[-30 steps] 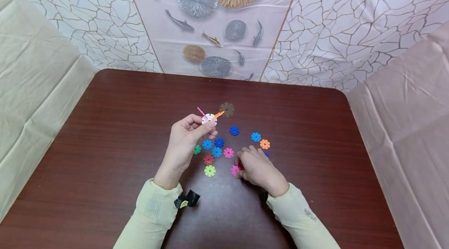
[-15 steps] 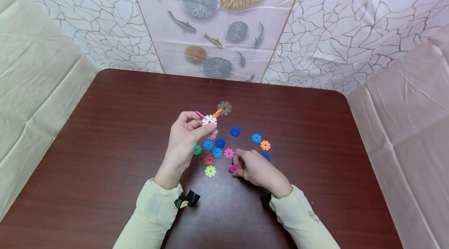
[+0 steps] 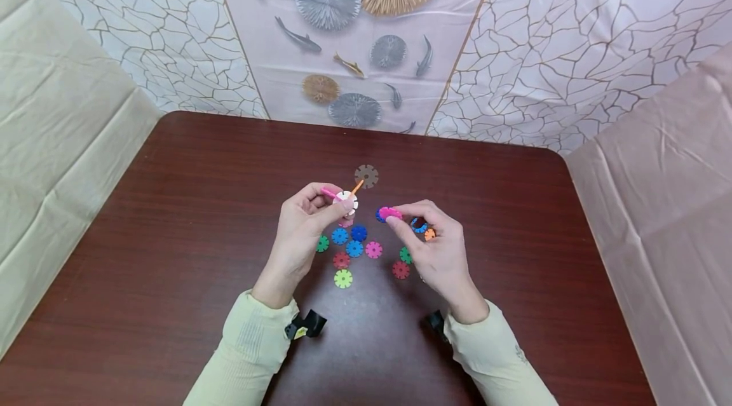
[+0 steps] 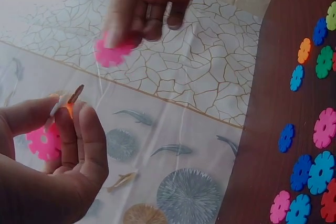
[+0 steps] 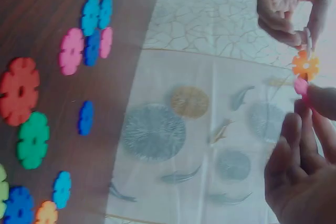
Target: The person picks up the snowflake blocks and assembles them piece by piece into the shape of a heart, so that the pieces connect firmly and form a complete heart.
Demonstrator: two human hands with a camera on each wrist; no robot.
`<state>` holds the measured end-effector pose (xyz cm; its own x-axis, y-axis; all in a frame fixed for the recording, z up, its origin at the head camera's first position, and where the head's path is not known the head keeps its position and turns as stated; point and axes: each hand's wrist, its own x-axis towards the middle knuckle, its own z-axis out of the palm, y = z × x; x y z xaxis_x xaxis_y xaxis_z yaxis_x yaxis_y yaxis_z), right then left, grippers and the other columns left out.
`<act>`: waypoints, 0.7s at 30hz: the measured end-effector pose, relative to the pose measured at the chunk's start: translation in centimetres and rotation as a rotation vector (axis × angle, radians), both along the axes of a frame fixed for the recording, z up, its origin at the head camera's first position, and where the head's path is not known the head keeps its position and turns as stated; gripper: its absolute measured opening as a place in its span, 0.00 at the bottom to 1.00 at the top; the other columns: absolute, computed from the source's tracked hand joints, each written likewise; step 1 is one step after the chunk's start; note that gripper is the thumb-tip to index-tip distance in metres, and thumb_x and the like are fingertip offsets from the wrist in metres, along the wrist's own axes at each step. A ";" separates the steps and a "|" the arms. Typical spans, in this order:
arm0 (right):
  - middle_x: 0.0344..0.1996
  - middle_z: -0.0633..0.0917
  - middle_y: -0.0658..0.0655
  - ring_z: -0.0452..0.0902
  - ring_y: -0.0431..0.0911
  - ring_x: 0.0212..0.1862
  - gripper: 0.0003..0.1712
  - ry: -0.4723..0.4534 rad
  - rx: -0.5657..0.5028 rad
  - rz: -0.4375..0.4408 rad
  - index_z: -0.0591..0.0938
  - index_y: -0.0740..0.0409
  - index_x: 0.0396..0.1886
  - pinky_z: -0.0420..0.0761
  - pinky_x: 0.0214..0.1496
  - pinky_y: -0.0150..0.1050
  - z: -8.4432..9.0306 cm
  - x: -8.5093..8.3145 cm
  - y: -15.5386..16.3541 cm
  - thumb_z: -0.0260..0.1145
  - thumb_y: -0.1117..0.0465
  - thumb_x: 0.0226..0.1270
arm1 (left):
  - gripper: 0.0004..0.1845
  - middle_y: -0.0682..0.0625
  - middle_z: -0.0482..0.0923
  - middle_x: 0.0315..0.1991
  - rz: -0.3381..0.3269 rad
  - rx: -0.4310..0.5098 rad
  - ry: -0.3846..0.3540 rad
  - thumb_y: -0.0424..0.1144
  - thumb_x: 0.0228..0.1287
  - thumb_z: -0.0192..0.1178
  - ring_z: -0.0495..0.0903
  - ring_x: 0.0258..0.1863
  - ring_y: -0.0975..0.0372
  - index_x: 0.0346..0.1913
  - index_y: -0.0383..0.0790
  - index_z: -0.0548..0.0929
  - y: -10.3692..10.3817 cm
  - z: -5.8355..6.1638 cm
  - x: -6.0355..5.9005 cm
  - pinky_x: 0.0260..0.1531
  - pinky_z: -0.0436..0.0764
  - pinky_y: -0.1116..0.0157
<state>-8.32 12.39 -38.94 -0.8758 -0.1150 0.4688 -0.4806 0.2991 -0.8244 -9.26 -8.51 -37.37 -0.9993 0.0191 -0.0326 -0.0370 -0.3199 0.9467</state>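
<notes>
My left hand (image 3: 334,204) holds a small assembly (image 3: 345,198) above the table: a white notched disc with a pink and an orange disc slotted into it. The left wrist view shows its pink disc (image 4: 44,142) and white edge (image 4: 64,103) between thumb and fingers. My right hand (image 3: 400,216) pinches a loose pink disc (image 3: 390,212) just right of the assembly, a small gap apart. In the right wrist view, that pink disc (image 5: 301,85) sits at my fingertips below the orange disc (image 5: 305,65).
Several loose notched discs lie on the dark wooden table (image 3: 171,215) between my hands: blue (image 3: 354,247), pink (image 3: 373,249), red (image 3: 400,269), lime (image 3: 342,278). A brown disc (image 3: 366,175) lies farther back. Patterned sheets wall the table's back and sides.
My right hand picked the pink disc off the table and raised it up toward the assembly, uncovering a red and a green disc. The left hand barely moved.
</notes>
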 end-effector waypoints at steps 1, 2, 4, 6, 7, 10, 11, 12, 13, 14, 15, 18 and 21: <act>0.37 0.85 0.50 0.76 0.45 0.34 0.15 0.012 -0.022 -0.007 0.87 0.55 0.43 0.76 0.31 0.32 0.5 0.2 -0.2 0.74 0.70 0.55 | 0.13 0.42 0.83 0.35 -0.005 -0.002 -0.001 0.30 0.58 0.69 0.84 0.31 0.52 0.43 0.31 0.77 0.0 0.0 0.0 0.40 0.85 0.59; 0.37 0.85 0.52 0.76 0.45 0.34 0.15 0.024 -0.037 -0.012 0.87 0.58 0.44 0.77 0.30 0.32 1.0 0.3 -0.4 0.73 0.71 0.55 | 0.13 0.42 0.83 0.35 -0.012 0.000 -0.001 0.30 0.58 0.68 0.85 0.31 0.53 0.43 0.31 0.77 0.0 0.0 0.0 0.40 0.85 0.59; 0.37 0.85 0.54 0.76 0.46 0.34 0.15 0.048 -0.050 -0.027 0.86 0.61 0.44 0.78 0.30 0.32 2.0 0.6 -0.8 0.72 0.73 0.56 | 0.12 0.41 0.83 0.35 -0.032 0.026 0.001 0.28 0.59 0.67 0.85 0.31 0.54 0.43 0.31 0.76 0.0 0.0 0.1 0.40 0.85 0.59; 0.36 0.86 0.56 0.76 0.45 0.34 0.14 0.070 -0.058 -0.039 0.86 0.64 0.44 0.78 0.31 0.33 2.9 0.8 -1.2 0.72 0.73 0.56 | 0.12 0.41 0.83 0.34 -0.056 0.066 0.003 0.27 0.60 0.66 0.86 0.31 0.54 0.43 0.31 0.74 0.0 0.0 0.1 0.41 0.85 0.57; 0.36 0.86 0.57 0.76 0.45 0.33 0.14 0.081 -0.054 -0.048 0.86 0.66 0.44 0.78 0.31 0.33 3.2 0.9 -1.3 0.72 0.74 0.56 | 0.13 0.42 0.82 0.34 -0.068 0.086 0.009 0.26 0.60 0.65 0.87 0.31 0.54 0.45 0.31 0.74 0.1 0.0 0.2 0.41 0.84 0.57; 0.34 0.85 0.60 0.76 0.45 0.31 0.14 0.113 -0.055 -0.060 0.85 0.68 0.43 0.78 0.31 0.34 3.5 0.9 -1.6 0.71 0.76 0.54 | 0.18 0.43 0.82 0.34 -0.114 0.119 0.031 0.25 0.61 0.63 0.87 0.31 0.54 0.53 0.34 0.73 0.1 -0.1 0.2 0.45 0.83 0.56; 0.33 0.85 0.61 0.76 0.45 0.31 0.14 0.122 -0.060 -0.059 0.85 0.69 0.42 0.78 0.31 0.34 3.5 0.8 -1.6 0.71 0.77 0.54 | 0.20 0.44 0.81 0.33 -0.126 0.119 0.038 0.26 0.61 0.63 0.87 0.31 0.54 0.56 0.36 0.73 0.2 -0.1 0.2 0.45 0.83 0.57; 0.33 0.85 0.61 0.76 0.45 0.30 0.14 0.133 -0.063 -0.058 0.85 0.69 0.42 0.78 0.31 0.34 3.5 0.8 -1.7 0.71 0.77 0.53 | 0.23 0.44 0.81 0.33 -0.137 0.119 0.047 0.26 0.62 0.63 0.87 0.31 0.54 0.59 0.37 0.73 0.3 -0.1 0.2 0.46 0.83 0.57; 0.33 0.85 0.61 0.76 0.45 0.30 0.14 0.144 -0.067 -0.057 0.85 0.69 0.41 0.78 0.31 0.34 3.5 0.8 -1.8 0.71 0.78 0.53 | 0.24 0.44 0.81 0.33 -0.146 0.114 0.056 0.26 0.62 0.62 0.87 0.32 0.54 0.61 0.38 0.73 0.3 -0.1 0.2 0.47 0.83 0.56; 0.32 0.85 0.61 0.75 0.45 0.30 0.14 0.154 -0.074 -0.052 0.85 0.69 0.41 0.78 0.31 0.34 3.5 0.8 -1.8 0.71 0.78 0.52 | 0.26 0.44 0.80 0.33 -0.154 0.107 0.061 0.27 0.62 0.62 0.87 0.32 0.54 0.63 0.39 0.73 0.4 -0.1 0.3 0.48 0.82 0.56; 0.32 0.85 0.61 0.75 0.45 0.30 0.14 0.162 -0.080 -0.048 0.85 0.69 0.40 0.78 0.31 0.33 3.5 0.8 -1.9 0.71 0.78 0.52 | 0.26 0.44 0.79 0.33 -0.162 0.107 0.068 0.27 0.62 0.62 0.87 0.33 0.54 0.64 0.39 0.74 0.5 -0.1 0.3 0.48 0.82 0.56; 0.32 0.85 0.61 0.75 0.44 0.30 0.14 0.180 -0.089 -0.043 0.85 0.69 0.40 0.78 0.31 0.31 3.5 0.8 -2.0 0.71 0.79 0.51 | 0.27 0.42 0.77 0.32 -0.187 0.098 0.099 0.25 0.61 0.61 0.87 0.33 0.54 0.65 0.38 0.75 0.6 -0.1 0.4 0.49 0.82 0.56; 0.31 0.84 0.61 0.75 0.44 0.30 0.14 0.189 -0.091 -0.039 0.85 0.70 0.40 0.78 0.31 0.30 3.6 0.8 -2.0 0.71 0.79 0.51 | 0.28 0.42 0.76 0.31 -0.226 0.100 0.137 0.23 0.60 0.60 0.87 0.33 0.55 0.66 0.36 0.73 0.7 -0.1 0.4 0.48 0.82 0.56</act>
<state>-7.51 10.36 -35.33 -0.7741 -0.0325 0.6322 -0.6190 0.2486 -0.7450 -8.88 -7.83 -37.43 -0.9644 0.2379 0.1159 0.0083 -0.4106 0.9118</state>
